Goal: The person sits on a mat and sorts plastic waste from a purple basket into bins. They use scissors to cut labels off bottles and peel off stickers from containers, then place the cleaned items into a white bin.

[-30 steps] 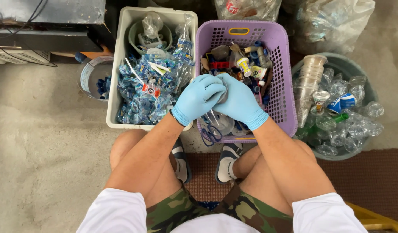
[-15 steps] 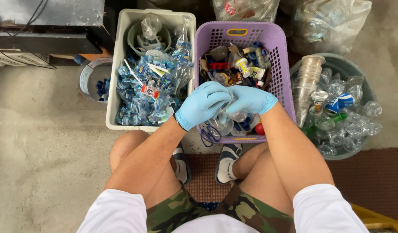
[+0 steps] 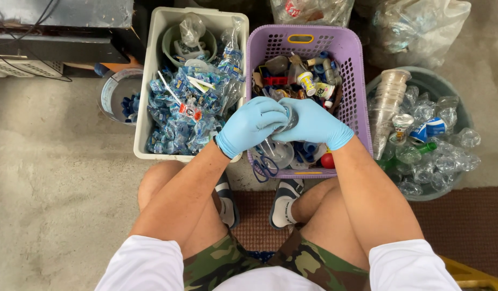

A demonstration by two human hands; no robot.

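head view: our gloved left hand (image 3: 250, 125) and right hand (image 3: 312, 124) press together, gripping a small clear bottle (image 3: 290, 117) over the purple basket (image 3: 355, 81); we should grip firmly.

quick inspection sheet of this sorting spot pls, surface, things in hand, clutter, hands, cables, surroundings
surface: bare concrete floor; brown mat under the feet and to the right.
job's things: small clear plastic item gripped between both hands over the purple basket of mixed small plastic pieces.
clutter: white bin packed with blue-printed clear wrappers; round tub of crushed clear bottles and stacked cups; small bucket holding blue caps.
hands: left hand and right hand, both in blue gloves, closed around the item.
cables: black cables hanging over the dark unit at top left.
surroundings: clear bags of plastic behind the basket.
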